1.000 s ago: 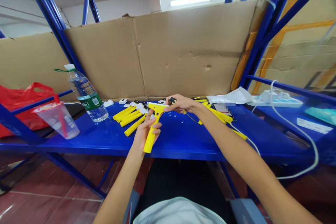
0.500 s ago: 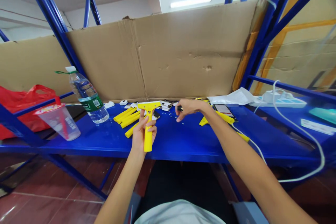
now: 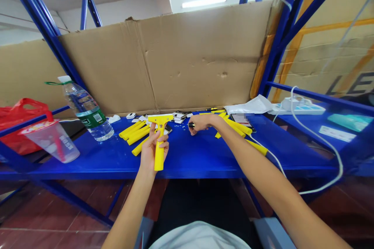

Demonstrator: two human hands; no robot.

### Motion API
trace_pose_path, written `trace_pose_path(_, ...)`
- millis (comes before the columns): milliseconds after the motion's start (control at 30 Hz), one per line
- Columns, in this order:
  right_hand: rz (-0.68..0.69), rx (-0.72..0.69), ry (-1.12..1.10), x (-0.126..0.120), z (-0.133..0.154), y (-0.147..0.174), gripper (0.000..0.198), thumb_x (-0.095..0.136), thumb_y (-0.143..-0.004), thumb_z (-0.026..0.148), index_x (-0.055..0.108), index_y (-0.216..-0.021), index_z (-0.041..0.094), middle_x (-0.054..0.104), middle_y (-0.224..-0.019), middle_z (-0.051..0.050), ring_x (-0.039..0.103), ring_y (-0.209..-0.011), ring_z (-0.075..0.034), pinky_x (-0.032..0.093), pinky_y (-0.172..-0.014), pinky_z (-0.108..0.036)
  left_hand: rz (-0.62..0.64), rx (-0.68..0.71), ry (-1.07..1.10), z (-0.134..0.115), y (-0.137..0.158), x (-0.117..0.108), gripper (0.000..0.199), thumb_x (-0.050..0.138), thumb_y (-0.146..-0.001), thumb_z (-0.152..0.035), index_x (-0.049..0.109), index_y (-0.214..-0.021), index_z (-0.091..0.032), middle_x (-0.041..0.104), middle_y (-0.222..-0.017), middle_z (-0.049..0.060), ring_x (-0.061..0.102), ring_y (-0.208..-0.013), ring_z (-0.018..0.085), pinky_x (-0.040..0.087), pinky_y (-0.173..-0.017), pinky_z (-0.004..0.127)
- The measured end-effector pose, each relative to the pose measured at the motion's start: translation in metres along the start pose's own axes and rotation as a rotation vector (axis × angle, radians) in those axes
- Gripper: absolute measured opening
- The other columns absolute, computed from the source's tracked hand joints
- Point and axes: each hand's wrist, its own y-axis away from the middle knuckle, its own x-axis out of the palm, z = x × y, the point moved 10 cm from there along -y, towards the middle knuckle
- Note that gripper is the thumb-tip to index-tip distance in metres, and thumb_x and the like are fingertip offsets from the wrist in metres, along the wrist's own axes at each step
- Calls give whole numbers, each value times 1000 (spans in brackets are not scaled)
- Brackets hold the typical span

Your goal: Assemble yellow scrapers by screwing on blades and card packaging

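Note:
My left hand (image 3: 148,152) is wrapped round the handle of a yellow T-shaped scraper (image 3: 159,155), its head upward with a pale strip along the top edge. Over the blue table, my right hand (image 3: 202,122) is closed on a black tool (image 3: 191,125), which looks like a screwdriver; most of it is hidden in the fingers. Small pale bits like screws (image 3: 183,127) lie scattered just left of that hand. Behind the left hand are several yellow handles (image 3: 137,137). More yellow scrapers (image 3: 238,126) lie partly hidden beyond my right forearm.
A water bottle (image 3: 93,118) and a plastic cup (image 3: 58,144) stand leftward, near a red bag (image 3: 23,128). Small white and metal pieces (image 3: 179,116) lie along the cardboard wall (image 3: 193,62). Rightward are a phone-like device (image 3: 243,120), a white cable (image 3: 336,151) and a power strip (image 3: 309,108).
The view has turned slightly to the right, shifting everything leftward. My right hand has lowered a little toward the tabletop among the small bits. My left hand still holds the scraper upright.

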Motion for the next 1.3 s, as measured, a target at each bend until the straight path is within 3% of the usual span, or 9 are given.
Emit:
trace_pose_path(67,-144,-71,12,-15,12,-2,15,76,-85,20,83,-97,17,77,-80,-4,60,-60,-15,41,-59,-26,-27,-3,-6,0,-2,-3,54,48,-104,1,70,-140,-34,70,-136,9,55,-61,2,47,-50,10)
trace_pose_path(200,-665,-303,-1,-59,41,15,10,71,-94,17,80,-98,15,82,-96,-9,68,-83,-18,45,-78,-27,-91,-14,-57,1,-8,-13,50,50,-105,0,68,-140,-32,70,-126,8,58,-62,4,49,-51,11)
trace_pose_path(333,-856,-531,-147,-68,62,34,9,69,-96,20,77,-97,17,82,-99,-7,70,-88,-19,49,-86,-28,-152,-87,-102,9,-11,-22,51,55,-103,0,64,-141,-33,69,-120,7,60,-64,4,50,-52,11)
trace_pose_path(467,-874,-660,-268,-62,79,41,12,72,-99,29,78,-98,18,82,-101,-7,73,-93,-20,52,-90,-31,-146,-155,-125,17,-11,-20,51,55,-104,-1,61,-144,-32,69,-124,9,61,-63,4,49,-50,12)
trace_pose_path(600,-806,-704,-283,-50,93,36,8,75,-98,24,79,-98,18,82,-101,-7,73,-91,-20,53,-89,-32,-133,-185,-139,21,-10,-18,52,55,-103,-1,62,-144,-32,68,-116,6,60,-61,4,48,-48,12)
trace_pose_path(833,-745,-652,-251,-45,92,29,5,76,-94,15,79,-96,18,82,-100,-6,73,-91,-19,52,-89,-32,-114,-203,-135,23,-10,-18,55,62,-98,2,61,-143,-31,68,-113,4,59,-61,5,47,-48,13)
trace_pose_path(967,-725,-669,-297,-44,95,30,1,78,-93,19,78,-94,18,80,-100,-6,71,-91,-19,52,-89,-33,-102,-206,-141,23,-9,-16,55,63,-97,2,61,-142,-31,67,-109,3,59,-60,5,47,-47,14)
trace_pose_path(1300,-669,-694,-506,-45,97,34,17,80,-92,35,78,-93,19,78,-100,-7,70,-94,-22,54,-89,-36,-73,-211,-204,25,-4,-8,57,63,-97,0,60,-145,-31,63,-101,1,58,-58,6,46,-46,15)
